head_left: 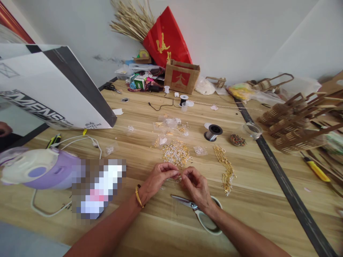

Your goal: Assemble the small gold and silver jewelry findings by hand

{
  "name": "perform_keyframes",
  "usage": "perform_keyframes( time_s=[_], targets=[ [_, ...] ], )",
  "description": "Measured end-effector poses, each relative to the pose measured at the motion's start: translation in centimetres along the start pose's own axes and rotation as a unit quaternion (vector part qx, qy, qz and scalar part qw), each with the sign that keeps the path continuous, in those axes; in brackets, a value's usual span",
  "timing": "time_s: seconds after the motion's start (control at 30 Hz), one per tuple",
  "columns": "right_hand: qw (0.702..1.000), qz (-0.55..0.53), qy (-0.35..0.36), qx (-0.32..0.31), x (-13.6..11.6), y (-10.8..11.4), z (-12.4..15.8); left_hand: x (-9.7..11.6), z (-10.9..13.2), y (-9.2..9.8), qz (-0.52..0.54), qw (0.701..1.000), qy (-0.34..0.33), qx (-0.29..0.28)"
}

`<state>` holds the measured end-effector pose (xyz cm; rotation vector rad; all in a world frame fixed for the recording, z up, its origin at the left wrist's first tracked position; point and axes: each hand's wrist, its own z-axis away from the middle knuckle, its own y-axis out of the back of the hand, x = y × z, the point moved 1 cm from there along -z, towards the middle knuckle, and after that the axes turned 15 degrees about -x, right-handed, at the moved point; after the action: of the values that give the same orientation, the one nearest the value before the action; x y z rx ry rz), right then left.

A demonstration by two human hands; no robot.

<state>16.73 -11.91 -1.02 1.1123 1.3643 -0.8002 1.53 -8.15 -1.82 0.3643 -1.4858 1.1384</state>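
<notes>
While scissors [193,205] lie beneath the right hand [197,185], left hand [160,175] faces it near gold-and-silver bits [176,153]; both have fingertips pinched together, contents unclear.

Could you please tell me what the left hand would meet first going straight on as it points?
Most likely the right hand, close ahead of the left hand; whether a small piece lies between their fingertips is hard to tell.

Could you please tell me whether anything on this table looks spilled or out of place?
Possibly: a heap of tiny gold and silvery pieces lies loose on the tabletop, unlike those in the small clear bag beside it, so it resembles a spill, though it may be deliberate. Farther back, the red bag sits tilted.
</notes>
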Motion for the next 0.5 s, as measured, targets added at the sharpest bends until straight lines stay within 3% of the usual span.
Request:
perform_keyframes(
  time_s=[0.5],
  targets=[
    [1.000, -0.003, -0.009, -0.005, -0.13, 0.01, 0.05, -0.04, 0.05, 0.01, -0.021, 1.000, 0.007, -0.011]
  ],
)
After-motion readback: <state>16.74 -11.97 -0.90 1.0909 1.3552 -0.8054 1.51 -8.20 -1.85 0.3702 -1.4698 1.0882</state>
